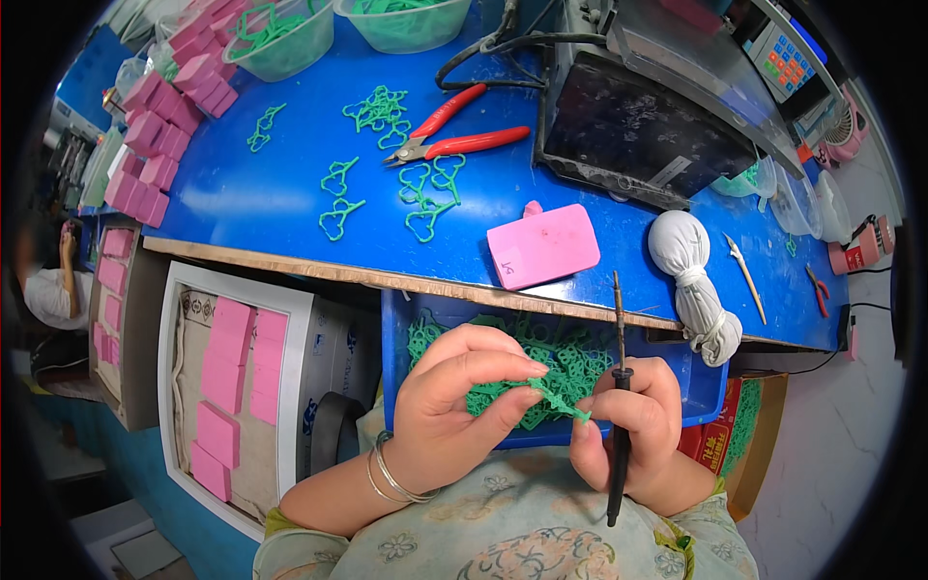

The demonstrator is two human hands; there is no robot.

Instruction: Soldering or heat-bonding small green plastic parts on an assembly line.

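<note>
My left hand [454, 401] pinches one end of a small green openwork piece [555, 398] between thumb and fingertips. The other end meets the thumb and fingertip of my right hand [643, 425]. That hand also holds a thin tool with a black handle [618, 483] and a slim metal shaft, standing nearly upright with its tip up. Below my hands, a blue bin [704, 406] holds many similar green pieces [445, 333]. A pink block [546, 248] lies beyond them near the table edge.
Red-handled cutters [474, 141] lie among loose green pieces [422, 198] on the blue table [251, 208]. A dark machine [638, 126] stands behind. At right are a tied white cloth bundle [691, 280] and a pointed stick [746, 275]. Pink blocks fill a white-framed tray [290, 387] at left.
</note>
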